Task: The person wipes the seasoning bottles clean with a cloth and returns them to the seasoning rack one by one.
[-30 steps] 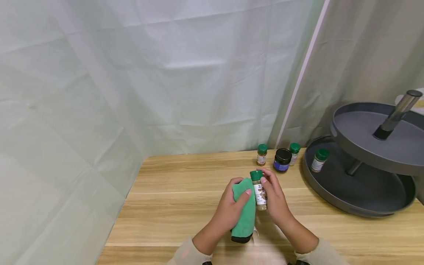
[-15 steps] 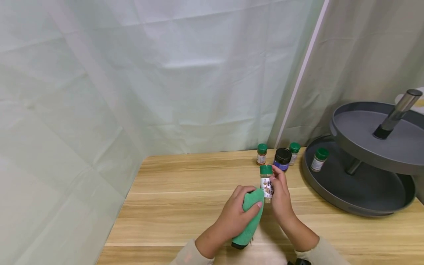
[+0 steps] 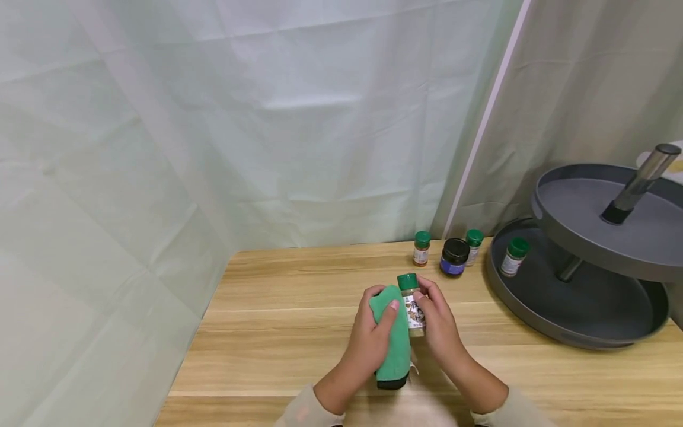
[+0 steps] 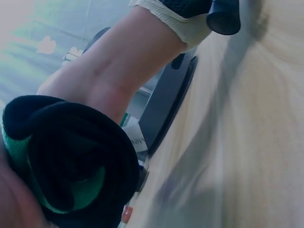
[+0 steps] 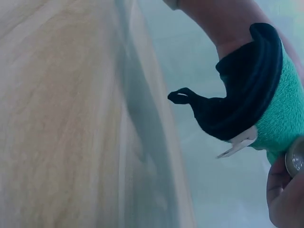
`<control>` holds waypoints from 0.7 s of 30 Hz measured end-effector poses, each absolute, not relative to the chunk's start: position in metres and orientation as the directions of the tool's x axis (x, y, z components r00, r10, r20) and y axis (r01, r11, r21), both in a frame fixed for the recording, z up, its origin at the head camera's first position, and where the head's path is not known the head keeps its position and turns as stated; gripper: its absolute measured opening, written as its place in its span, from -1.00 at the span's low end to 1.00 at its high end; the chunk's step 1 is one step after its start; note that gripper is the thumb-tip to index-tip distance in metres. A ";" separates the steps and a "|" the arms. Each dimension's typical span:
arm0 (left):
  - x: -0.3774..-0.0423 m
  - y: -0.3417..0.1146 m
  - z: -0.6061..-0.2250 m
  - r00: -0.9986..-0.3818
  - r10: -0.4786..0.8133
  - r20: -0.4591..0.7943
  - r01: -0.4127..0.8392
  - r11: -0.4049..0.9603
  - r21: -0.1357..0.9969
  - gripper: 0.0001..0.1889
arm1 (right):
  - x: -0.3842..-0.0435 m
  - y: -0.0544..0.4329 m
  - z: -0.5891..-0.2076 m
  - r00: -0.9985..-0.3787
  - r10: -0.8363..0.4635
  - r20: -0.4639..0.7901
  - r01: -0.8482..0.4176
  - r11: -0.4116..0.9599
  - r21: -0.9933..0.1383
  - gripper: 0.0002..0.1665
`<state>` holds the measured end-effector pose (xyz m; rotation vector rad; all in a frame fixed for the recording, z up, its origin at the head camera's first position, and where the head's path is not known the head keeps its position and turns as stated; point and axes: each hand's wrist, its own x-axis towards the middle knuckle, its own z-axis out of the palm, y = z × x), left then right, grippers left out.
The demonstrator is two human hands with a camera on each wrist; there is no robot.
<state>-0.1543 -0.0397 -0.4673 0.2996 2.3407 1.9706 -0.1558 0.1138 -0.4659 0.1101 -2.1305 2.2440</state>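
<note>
A folded green cloth [image 3: 393, 338] with a dark edge is gripped in my left hand [image 3: 368, 332]. Its rolled dark end [image 4: 85, 156] fills much of the left wrist view, and a small loop and a white tag hang from it in the right wrist view. My right hand [image 3: 440, 320] holds a green-capped spice jar [image 3: 414, 308] upright, its label facing me, close against the cloth's right side. Only the round bottom of the jar [image 5: 297, 156] shows in the right wrist view. Both hands are above the table.
Behind the hands stand a green-capped jar [image 3: 421, 249], a black-lidded jar [image 3: 454, 258] and another green-capped jar [image 3: 474, 246]. To the right is a two-tier dark grey tray [image 3: 578, 341], with a green-capped jar [image 3: 514, 257] on its lower tier. A pale curtain [image 3: 320, 148] hangs behind the wooden table [image 3: 277, 332].
The jar and cloth moved right and the jar rose half a second ago; now both are back left and lower. The cloth has turned more upright. Jars behind have stayed put.
</note>
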 end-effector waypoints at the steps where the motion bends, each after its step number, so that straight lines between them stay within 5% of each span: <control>1: -0.155 -0.041 -0.467 -0.980 0.185 0.074 0.100 0.136 0.986 -0.59 | -0.156 0.114 -0.467 -0.996 -0.030 0.087 -0.085 -0.061 -0.995 -0.55; 12: -0.160 -0.050 -0.455 -0.982 0.176 0.064 0.069 0.024 0.997 -0.61 | -0.155 0.116 -0.472 -0.958 -0.245 0.151 -0.121 -0.134 -0.984 -0.46; 21: -0.157 -0.048 -0.458 -0.962 0.250 0.108 0.136 0.094 0.986 -0.65 | -0.155 0.112 -0.477 -0.962 -0.114 0.248 -0.238 -0.093 -0.967 -0.55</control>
